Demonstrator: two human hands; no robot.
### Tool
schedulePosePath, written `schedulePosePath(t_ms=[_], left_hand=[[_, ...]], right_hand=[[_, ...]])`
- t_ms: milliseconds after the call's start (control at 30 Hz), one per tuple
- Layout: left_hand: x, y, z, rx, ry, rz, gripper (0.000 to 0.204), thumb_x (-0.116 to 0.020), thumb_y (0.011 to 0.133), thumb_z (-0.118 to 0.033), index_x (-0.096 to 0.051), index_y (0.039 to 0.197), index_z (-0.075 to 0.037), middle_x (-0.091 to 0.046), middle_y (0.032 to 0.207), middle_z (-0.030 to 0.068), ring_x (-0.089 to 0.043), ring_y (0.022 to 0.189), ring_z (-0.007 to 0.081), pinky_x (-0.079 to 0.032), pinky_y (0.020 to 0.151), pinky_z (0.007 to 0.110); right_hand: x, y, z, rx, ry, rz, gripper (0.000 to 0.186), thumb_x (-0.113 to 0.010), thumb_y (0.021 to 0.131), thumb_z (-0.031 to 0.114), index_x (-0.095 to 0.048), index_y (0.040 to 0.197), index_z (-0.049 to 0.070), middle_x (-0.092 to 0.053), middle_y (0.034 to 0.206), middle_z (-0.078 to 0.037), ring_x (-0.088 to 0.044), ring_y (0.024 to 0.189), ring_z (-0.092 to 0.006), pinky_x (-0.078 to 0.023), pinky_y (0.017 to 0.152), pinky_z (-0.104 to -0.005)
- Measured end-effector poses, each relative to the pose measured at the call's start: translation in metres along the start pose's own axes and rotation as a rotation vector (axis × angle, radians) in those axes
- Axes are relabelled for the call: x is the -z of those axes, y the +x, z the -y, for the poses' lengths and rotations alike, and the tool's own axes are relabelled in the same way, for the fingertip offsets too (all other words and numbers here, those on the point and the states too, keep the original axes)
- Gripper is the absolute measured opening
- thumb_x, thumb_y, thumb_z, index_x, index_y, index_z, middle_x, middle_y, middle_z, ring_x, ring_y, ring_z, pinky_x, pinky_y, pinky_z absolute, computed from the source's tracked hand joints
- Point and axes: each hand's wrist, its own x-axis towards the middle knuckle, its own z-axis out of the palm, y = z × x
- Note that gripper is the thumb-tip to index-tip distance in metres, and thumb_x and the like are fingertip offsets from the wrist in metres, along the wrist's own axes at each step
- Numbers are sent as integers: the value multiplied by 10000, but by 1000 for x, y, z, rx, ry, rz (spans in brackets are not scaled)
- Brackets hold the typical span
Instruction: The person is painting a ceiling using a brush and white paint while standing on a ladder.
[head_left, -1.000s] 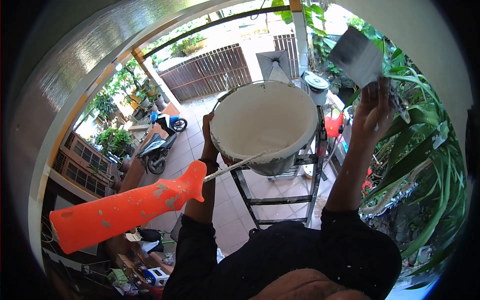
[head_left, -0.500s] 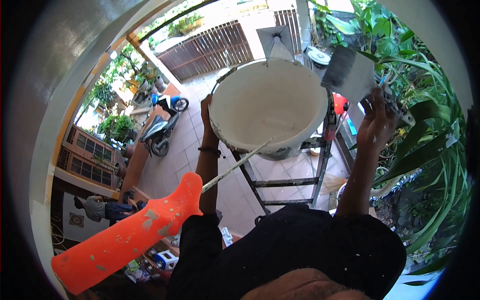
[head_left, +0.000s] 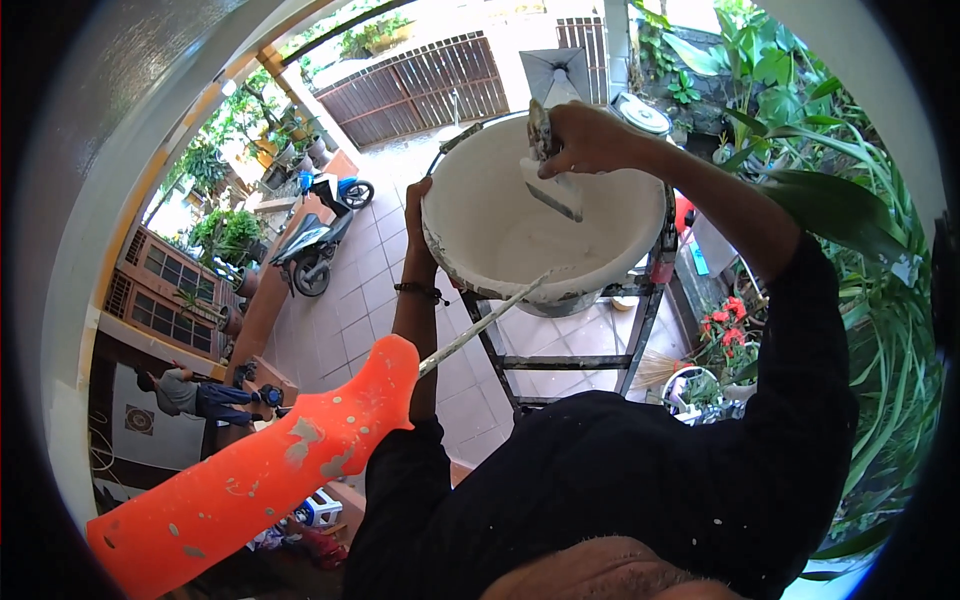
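A white bucket (head_left: 490, 245), smeared with a pale paste, stands at the top of a dark stepladder (head_left: 570, 362). My left hand (head_left: 418, 205) is closed on the bucket's left rim. My right hand (head_left: 592, 140) reaches over the far side of the opening, gripping a wide putty knife (head_left: 553, 196). The blade angles down into the bucket, and its handle is coated with dried paste. From the lower left, a paste-spotted orange tube-like piece (head_left: 270, 460) with a thin pale rod (head_left: 480, 325) crosses in front of my left forearm; the rod's tip overlaps the near rim.
Large green leaves (head_left: 835, 215) crowd the right side. A motorbike (head_left: 318, 240) is parked on the tiled floor (head_left: 370, 280) at left. Another person (head_left: 190, 392) is at the far left. A brown gate (head_left: 420, 90) closes the back. Red flowers (head_left: 730, 325) grow right of the ladder.
My right hand has swung left from beside the leaves, bringing the putty knife over and into the bucket. My left hand keeps its hold on the rim.
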Motion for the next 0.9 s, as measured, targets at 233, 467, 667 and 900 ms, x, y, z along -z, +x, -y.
schedulePosePath(t_ms=[233, 467, 667, 900], left_hand=[[18, -3, 4, -58, 5, -25, 454, -509, 835, -452, -591, 1020, -46, -630, 916, 95, -609, 789, 191, -505, 705, 324], [16, -6, 12, -84, 4, -60, 442, -525, 838, -463, -592, 995, -56, -623, 882, 63, -596, 759, 166, -483, 686, 299], [15, -13, 16, -92, -68, -138, 307, -509, 878, -388, -584, 889, -91, -582, 814, 1, -521, 668, 109, -454, 616, 263], [-28, -31, -4, 9, -89, -183, 397, -541, 862, -464, -599, 975, -87, -621, 880, 29, -580, 766, 134, -495, 677, 287]], right_hand=[[-43, 23, -12, -48, -76, 336, 301, -761, 610, 251, -663, 726, -8, -648, 655, -158, -660, 639, -267, -525, 663, -374], [-44, 15, -5, 40, -163, 573, 269, -746, 637, 255, -666, 769, 35, -666, 702, -143, -661, 645, -275, -532, 657, -375], [-45, 11, 2, 54, -18, 721, 306, -716, 607, 194, -662, 846, 11, -672, 769, -175, -666, 787, -307, -521, 740, -410], [-39, 17, 4, 208, -129, 563, 194, -661, 674, 153, -605, 836, 63, -640, 678, -116, -648, 651, -278, -497, 664, -410]])
